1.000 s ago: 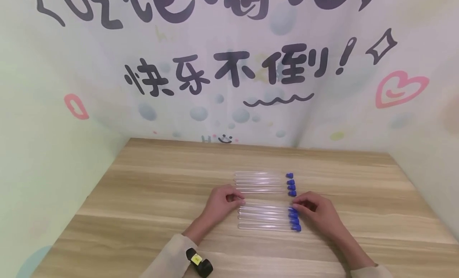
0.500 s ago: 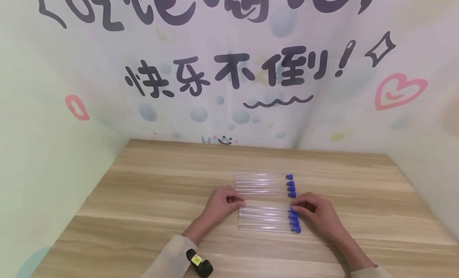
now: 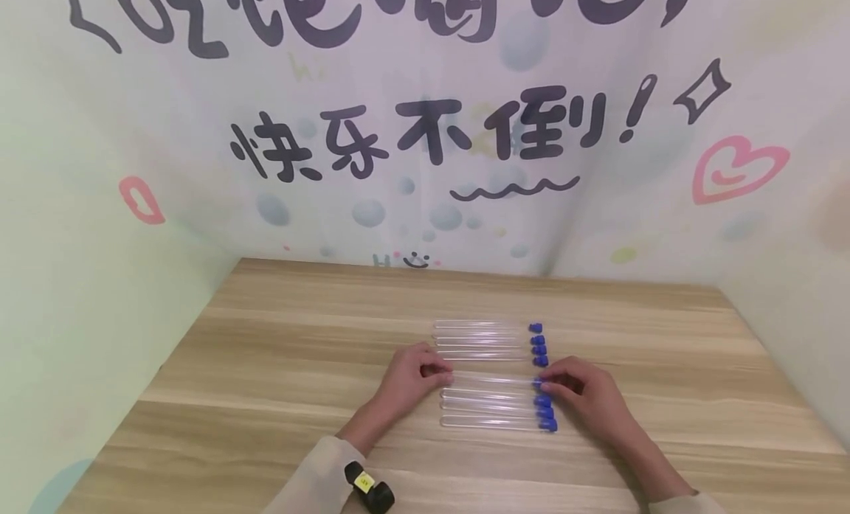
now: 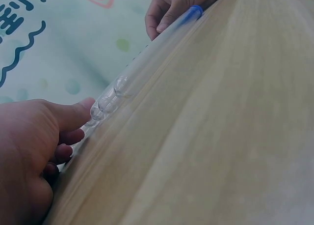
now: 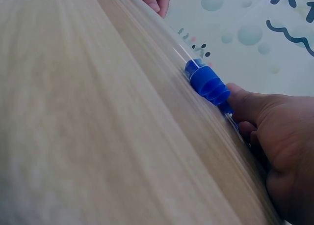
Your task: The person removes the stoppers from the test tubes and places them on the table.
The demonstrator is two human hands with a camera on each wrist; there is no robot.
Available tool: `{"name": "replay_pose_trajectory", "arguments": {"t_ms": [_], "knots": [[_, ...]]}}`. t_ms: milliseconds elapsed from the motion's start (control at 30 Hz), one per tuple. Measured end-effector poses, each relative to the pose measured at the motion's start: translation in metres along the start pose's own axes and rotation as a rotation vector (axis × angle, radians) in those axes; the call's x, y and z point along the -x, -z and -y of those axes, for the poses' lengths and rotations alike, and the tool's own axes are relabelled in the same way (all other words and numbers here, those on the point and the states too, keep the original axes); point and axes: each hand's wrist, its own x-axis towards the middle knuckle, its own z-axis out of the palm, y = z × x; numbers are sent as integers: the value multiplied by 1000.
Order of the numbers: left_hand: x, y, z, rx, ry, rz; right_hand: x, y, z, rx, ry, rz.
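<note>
Clear test tubes with blue caps lie side by side in two groups on the wooden table. My left hand [image 3: 410, 377] pinches the rounded left end of the farthest tube in the near group, a test tube [image 3: 494, 379] lying crosswise. At its other end, my right hand [image 3: 591, 396] grips the blue cap [image 3: 537, 383] between thumb and fingers. The remaining near tubes [image 3: 488, 421] lie just below it, their caps [image 5: 208, 83] lined up in the right wrist view. Their rounded ends [image 4: 109, 103] show beside my left thumb in the left wrist view.
Beyond the hands lies the far group of tubes [image 3: 479, 339], blue caps [image 3: 538, 350] at its right side. The wooden table [image 3: 279, 330] meets a printed cloth backdrop [image 3: 372, 160] at the back. A black strap device [image 3: 369, 487] sits on the left sleeve.
The test tube between my hands has shifted slightly away from me, opening a gap to the other near tubes. Both hands have stayed almost in place.
</note>
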Motion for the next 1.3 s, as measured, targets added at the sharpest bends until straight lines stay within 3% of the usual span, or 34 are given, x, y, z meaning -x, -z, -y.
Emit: {"name": "replay_pose_trajectory", "arguments": {"t_ms": [600, 967, 1300], "knots": [[-2, -1, 2, -34, -7, 0, -2, -1, 1, 43, -8, 16], [0, -1, 0, 33, -42, -52, -1, -2, 1, -11, -13, -3], [0, -1, 0, 79, -68, -63, 0, -2, 6, -66, -100, -30]]}}
